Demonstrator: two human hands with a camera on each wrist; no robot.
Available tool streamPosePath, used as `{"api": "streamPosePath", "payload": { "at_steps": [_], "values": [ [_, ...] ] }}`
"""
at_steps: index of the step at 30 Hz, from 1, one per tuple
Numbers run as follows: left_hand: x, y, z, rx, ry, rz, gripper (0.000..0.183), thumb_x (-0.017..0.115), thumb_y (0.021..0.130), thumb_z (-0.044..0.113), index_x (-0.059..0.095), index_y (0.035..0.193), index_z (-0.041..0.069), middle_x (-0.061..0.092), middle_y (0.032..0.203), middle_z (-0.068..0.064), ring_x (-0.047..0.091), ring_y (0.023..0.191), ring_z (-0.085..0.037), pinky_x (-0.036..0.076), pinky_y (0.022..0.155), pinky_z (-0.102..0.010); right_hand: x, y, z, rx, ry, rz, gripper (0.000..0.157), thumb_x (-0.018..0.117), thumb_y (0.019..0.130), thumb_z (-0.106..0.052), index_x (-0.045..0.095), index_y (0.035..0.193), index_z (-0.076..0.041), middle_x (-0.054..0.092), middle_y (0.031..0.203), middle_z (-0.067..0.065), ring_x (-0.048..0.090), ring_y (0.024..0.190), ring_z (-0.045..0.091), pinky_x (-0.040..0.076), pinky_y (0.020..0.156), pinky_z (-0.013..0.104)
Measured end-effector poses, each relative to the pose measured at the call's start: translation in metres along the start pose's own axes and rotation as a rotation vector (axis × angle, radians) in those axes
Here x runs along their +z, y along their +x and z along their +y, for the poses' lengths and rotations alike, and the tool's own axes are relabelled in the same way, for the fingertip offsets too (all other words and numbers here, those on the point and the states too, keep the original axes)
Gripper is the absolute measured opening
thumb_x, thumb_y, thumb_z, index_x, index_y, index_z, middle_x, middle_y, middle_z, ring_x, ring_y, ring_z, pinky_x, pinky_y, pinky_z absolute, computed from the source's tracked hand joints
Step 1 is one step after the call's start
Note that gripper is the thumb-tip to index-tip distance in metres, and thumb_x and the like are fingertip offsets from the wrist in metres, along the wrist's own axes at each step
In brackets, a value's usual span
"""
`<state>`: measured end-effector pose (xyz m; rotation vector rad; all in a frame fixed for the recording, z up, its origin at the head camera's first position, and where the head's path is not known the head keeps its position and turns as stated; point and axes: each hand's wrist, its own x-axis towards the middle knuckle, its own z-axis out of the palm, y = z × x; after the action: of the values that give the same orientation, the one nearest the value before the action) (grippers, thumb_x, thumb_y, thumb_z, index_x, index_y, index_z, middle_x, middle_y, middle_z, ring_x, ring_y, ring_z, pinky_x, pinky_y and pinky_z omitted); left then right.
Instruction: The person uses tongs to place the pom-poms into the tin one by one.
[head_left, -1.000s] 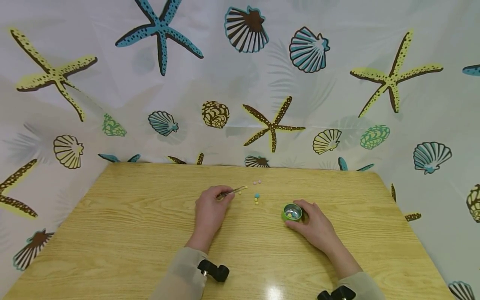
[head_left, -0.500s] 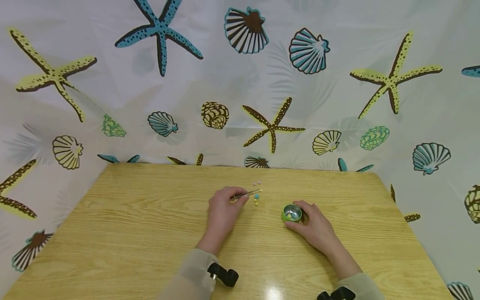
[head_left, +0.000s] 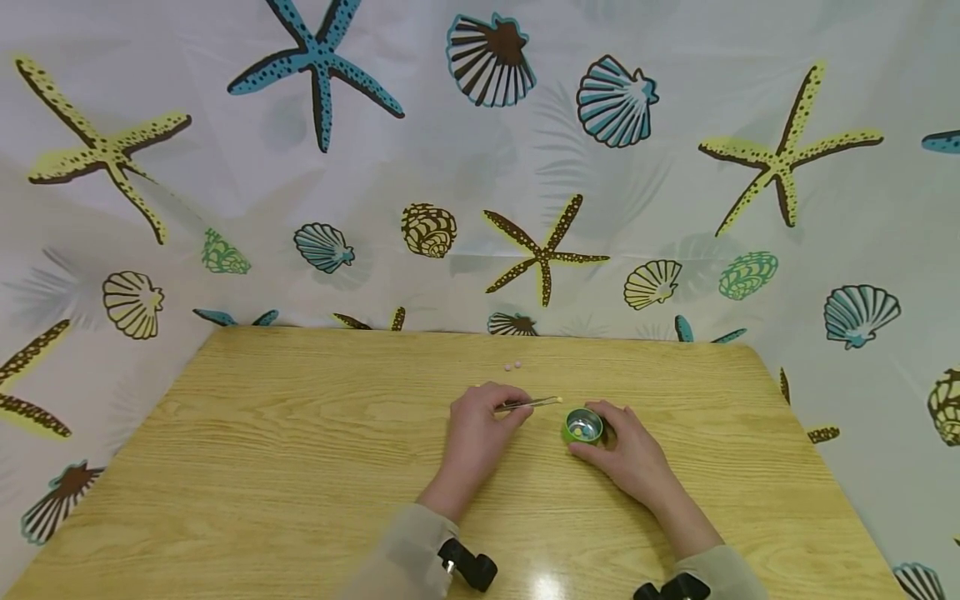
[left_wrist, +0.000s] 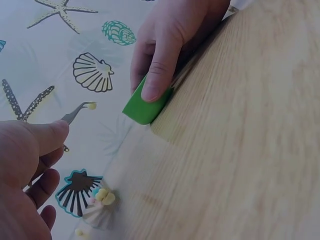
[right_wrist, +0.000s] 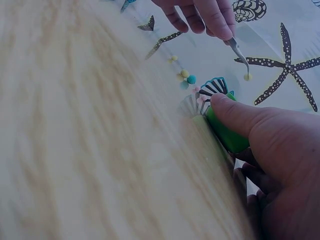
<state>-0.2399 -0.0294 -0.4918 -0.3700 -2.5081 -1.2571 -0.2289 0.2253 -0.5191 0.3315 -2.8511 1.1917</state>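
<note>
Between thumb and fingers, my left hand point(head_left: 483, 433) pinches metal tweezers point(head_left: 534, 404). A small yellow bead point(left_wrist: 91, 106) sits at their bent tip, up in the air just left of a small cup. My right hand point(head_left: 633, 458) holds this cup point(right_wrist: 231, 131), green outside and shiny silver inside, upright on the table. A few yellow and blue beads point(head_left: 579, 432) show at its bottom. In the right wrist view a blue bead point(right_wrist: 191, 79) and yellow beads point(right_wrist: 184, 73) lie on the table; the left hand covers them in the head view.
Two pink beads point(head_left: 507, 367) lie farther back on the wooden table point(head_left: 300, 433). Behind its far edge hangs a pale cloth point(head_left: 465, 167) printed with starfish and shells. Black camera mounts point(head_left: 468, 565) sit on both wrists.
My left hand has carried the tweezers and the yellow bead rightward, past the loose beads and close to the cup. The right hand and cup have stayed in place.
</note>
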Motion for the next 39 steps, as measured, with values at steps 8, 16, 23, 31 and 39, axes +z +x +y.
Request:
{"api": "streamPosePath", "payload": {
  "at_steps": [8,16,23,31,39],
  "values": [
    [0.010,-0.005,0.006,0.090,0.008,-0.027,0.009,0.088,0.098,0.020,0.087,0.107,0.020,0.081,0.105,0.008,0.074,0.104,-0.017,0.046,0.112,-0.060,0.000,0.000,0.000,-0.008,0.007,0.005,0.064,0.089,0.096,-0.038,0.065,0.149,-0.012,0.063,0.155,0.016,0.039,0.157,0.049,0.023,0.129,0.067],
    [0.019,-0.008,0.007,0.110,0.023,-0.060,0.009,0.088,0.098,0.023,0.087,0.106,0.024,0.079,0.102,0.010,0.071,0.098,-0.017,0.048,0.107,-0.058,0.000,0.000,0.001,0.004,0.003,0.002,0.066,0.088,0.097,-0.038,0.063,0.152,-0.011,0.060,0.158,0.018,0.034,0.159,0.051,0.023,0.128,0.069],
    [0.023,-0.009,0.007,0.084,0.034,-0.064,0.009,0.088,0.097,0.024,0.087,0.106,0.024,0.078,0.101,0.011,0.070,0.100,-0.020,0.048,0.105,-0.061,0.001,0.001,0.001,-0.006,0.005,0.007,0.066,0.089,0.097,-0.037,0.063,0.151,-0.010,0.061,0.156,0.018,0.038,0.157,0.049,0.022,0.129,0.068],
    [0.025,-0.008,0.006,0.068,0.057,-0.070,0.010,0.088,0.097,0.025,0.087,0.107,0.024,0.078,0.101,0.010,0.070,0.102,-0.021,0.049,0.102,-0.058,0.001,0.001,0.002,-0.010,0.001,0.010,0.066,0.090,0.096,-0.037,0.064,0.151,-0.010,0.062,0.156,0.017,0.040,0.157,0.048,0.023,0.129,0.067],
    [0.026,-0.008,0.006,0.059,0.068,-0.063,0.011,0.088,0.097,0.024,0.087,0.108,0.023,0.079,0.103,0.009,0.069,0.100,-0.020,0.049,0.104,-0.058,0.001,0.001,0.003,-0.010,0.013,0.009,0.062,0.089,0.096,-0.039,0.066,0.148,-0.014,0.064,0.154,0.014,0.033,0.159,0.053,0.025,0.126,0.072]
  ]
}}
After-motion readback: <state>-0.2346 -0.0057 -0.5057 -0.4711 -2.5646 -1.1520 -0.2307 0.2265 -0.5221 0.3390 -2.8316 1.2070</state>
